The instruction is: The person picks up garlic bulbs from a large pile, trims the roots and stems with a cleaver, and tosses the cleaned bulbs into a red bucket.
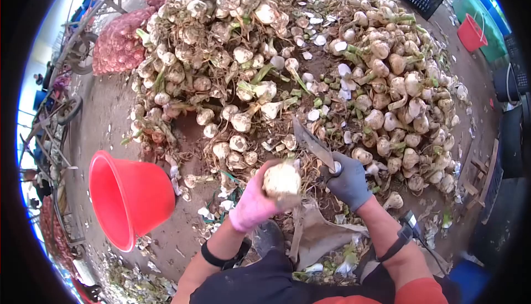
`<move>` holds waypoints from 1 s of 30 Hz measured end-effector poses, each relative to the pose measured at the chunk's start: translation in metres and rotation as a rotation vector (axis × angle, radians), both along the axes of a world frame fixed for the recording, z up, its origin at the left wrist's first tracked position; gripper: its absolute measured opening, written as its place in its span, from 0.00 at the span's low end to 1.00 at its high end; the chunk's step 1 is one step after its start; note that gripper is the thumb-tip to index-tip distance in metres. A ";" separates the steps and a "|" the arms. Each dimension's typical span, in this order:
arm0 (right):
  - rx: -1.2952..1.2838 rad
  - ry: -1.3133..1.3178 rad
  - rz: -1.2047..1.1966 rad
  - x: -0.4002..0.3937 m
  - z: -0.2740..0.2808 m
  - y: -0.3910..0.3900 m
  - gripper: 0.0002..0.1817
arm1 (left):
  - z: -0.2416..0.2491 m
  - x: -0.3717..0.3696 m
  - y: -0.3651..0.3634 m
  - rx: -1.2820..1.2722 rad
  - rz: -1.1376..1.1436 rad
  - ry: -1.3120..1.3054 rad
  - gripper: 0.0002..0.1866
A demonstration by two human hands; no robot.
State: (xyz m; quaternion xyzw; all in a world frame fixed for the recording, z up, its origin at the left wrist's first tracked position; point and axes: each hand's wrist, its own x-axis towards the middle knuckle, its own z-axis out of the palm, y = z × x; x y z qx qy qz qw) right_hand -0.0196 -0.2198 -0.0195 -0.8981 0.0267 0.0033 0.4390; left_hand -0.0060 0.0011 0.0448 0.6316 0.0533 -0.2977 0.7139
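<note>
The left hand point(253, 203), in a pink glove, wraps its fingers around a garlic bulb point(281, 180) and holds it up in front of the body, just below the big heap of garlic point(287, 66) on the ground. The right hand point(348, 182), in a grey glove, grips a knife point(313, 143) whose blade points up toward the heap, close beside the bulb. A red bucket point(130, 196) lies tilted to the left.
</note>
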 end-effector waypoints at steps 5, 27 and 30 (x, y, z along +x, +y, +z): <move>0.080 0.052 -0.023 -0.015 -0.003 0.011 0.10 | -0.022 0.013 -0.004 0.149 0.146 -0.212 0.38; 0.434 0.319 -0.186 -0.023 -0.049 0.003 0.04 | -0.039 0.022 0.001 -0.778 0.524 0.309 0.12; 0.703 0.554 -0.327 -0.022 -0.043 0.009 0.05 | -0.031 0.045 -0.016 -0.666 0.246 0.060 0.27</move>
